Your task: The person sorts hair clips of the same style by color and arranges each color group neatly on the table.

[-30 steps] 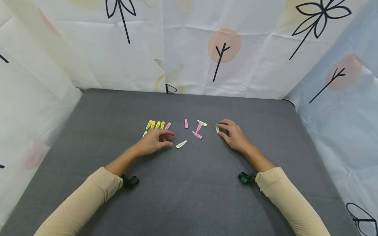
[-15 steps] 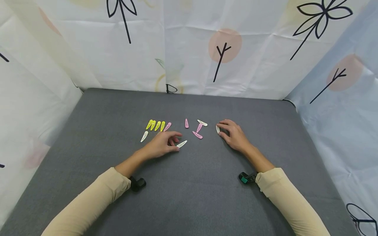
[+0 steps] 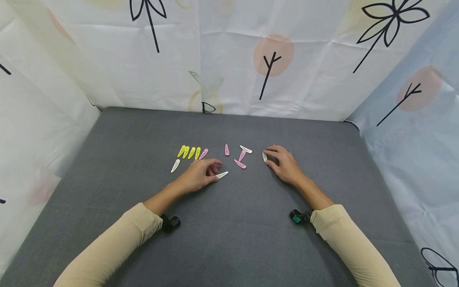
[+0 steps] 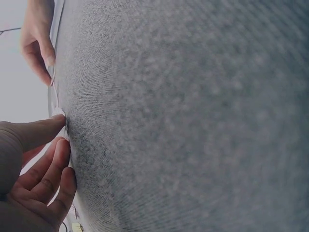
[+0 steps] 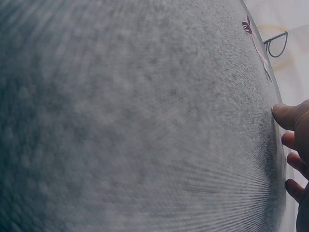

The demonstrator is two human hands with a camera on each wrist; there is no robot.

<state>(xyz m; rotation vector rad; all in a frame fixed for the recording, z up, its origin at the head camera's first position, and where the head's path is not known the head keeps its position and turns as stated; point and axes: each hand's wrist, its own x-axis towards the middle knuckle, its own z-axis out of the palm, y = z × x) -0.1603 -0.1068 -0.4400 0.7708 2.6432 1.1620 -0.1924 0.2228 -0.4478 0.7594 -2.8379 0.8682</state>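
Left of centre in the head view, my left hand (image 3: 199,174) pinches the near end of a white snap hair clip (image 3: 222,174) on the grey table, its narrow end pointing right. The left wrist view has the thumb (image 4: 53,126) and fingertips low at the cloth. My right hand (image 3: 284,162) holds another white hair clip (image 3: 264,157) between thumb and index finger. Between the hands lie a pink clip (image 3: 227,150), a white clip (image 3: 246,149) and two more pink clips (image 3: 240,164) close together.
Several yellow clips (image 3: 191,152) stand in a row beyond the left hand, with a pink clip (image 3: 203,153) at the row's right end. A white clip (image 3: 175,166) lies below them. Printed white curtains (image 3: 229,71) enclose the table (image 3: 236,239).
My left hand has moved right, from beside the yellow row onto the white hair clip, which has turned slightly. The white clip at left is uncovered. My right hand has stayed in place.
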